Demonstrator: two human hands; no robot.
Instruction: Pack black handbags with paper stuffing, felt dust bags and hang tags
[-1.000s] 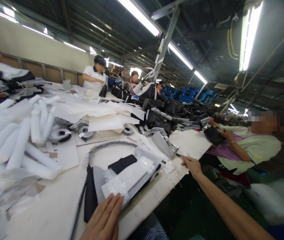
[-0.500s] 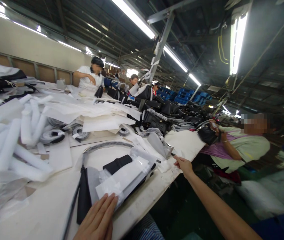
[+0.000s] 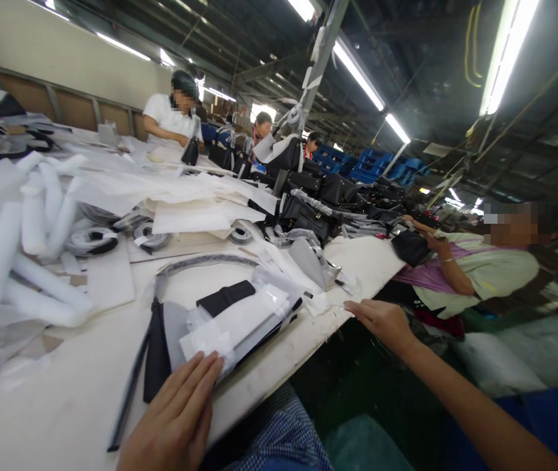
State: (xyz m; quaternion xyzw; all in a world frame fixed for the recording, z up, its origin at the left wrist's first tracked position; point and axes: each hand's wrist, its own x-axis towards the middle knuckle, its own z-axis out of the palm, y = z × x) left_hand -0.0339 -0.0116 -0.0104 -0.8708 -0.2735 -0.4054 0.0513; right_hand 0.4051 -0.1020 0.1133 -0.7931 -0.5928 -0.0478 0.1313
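Observation:
A black bag (image 3: 157, 366) lies on its side on the white table, with white paper (image 3: 232, 320) and clear plastic over it. A grey-wrapped strap (image 3: 200, 263) loops up from it. My left hand (image 3: 175, 412) rests with stretched fingers on the near end of the paper and plastic. Over the table's edge, right of the bag, is my right hand (image 3: 384, 324), its thumb and fingertips pinched together. Whether something small is between them I cannot make out. A thin dark-tipped thing (image 3: 340, 282) lies beyond those fingertips, beside crumpled clear plastic.
White foam rolls (image 3: 8, 255) are heaped at the left, near coiled straps (image 3: 93, 241) and paper sheets (image 3: 190, 216). Black bags (image 3: 308, 219) are piled behind. A co-worker (image 3: 479, 261) at the right handles a black bag; another person (image 3: 171, 121) works at the back.
My right hand has drawn back from the thin dark-tipped thing, which now lies apart from its fingertips. My left hand stays on the paper. The view has shifted slightly.

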